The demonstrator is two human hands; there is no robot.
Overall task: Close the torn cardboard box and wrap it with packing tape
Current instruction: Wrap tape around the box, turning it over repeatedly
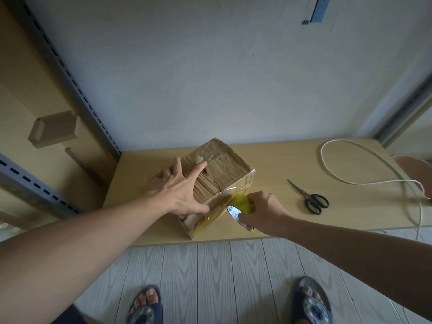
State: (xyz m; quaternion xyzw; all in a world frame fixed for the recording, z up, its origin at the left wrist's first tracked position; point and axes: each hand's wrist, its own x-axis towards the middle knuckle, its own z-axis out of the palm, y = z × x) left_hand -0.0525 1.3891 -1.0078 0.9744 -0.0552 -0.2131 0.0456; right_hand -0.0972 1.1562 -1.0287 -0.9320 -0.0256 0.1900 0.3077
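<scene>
Box (228,166) on the bench (280,164); left hand (183,189) spread flat on its top; right hand (266,211) grips the tape roll (242,204) against the near-right face (tape lies along that face).

Left forearm (81,242), right forearm (350,244): bare to frame edge. Left hand (180,190), right hand (264,211): bare as well. Down below, open-toed navy slides: left slide (157,309), right slide (298,305), round grey-green emblem (143,317) on each strap. Dark cloth (70,318) at bottom-left edge.
</scene>
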